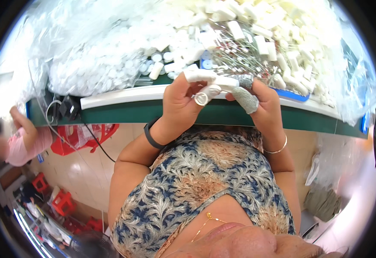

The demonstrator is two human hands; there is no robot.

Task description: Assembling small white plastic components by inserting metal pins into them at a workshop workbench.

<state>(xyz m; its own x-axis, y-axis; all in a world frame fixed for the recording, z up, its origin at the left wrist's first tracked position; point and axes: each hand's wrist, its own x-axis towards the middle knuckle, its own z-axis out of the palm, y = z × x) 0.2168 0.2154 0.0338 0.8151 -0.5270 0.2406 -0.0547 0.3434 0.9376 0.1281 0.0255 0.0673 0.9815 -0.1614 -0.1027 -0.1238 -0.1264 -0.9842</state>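
Over the table's near edge, my left hand [180,99] and my right hand [263,102] meet at a small white cylindrical piece [226,82]. White covers wrap the thumb and forefinger of my left hand, which pinches the piece's left end. Grey fabric-like covers are on the right thumb and forefinger, closed at the piece's other end. My fingers hide part of it. Just beyond lies a blue tray [297,95] heaped with thin metal pins [239,49], some with red parts, and more white cylinders [293,81].
Translucent round caps [106,64] and clear plastic bags [59,26] cover the table's left side. A white rail [123,97] runs along the green table edge [140,112]. A black adapter [69,107] with cables hangs at left. Beyond it are a person in pink [31,144] and red stools [63,202].
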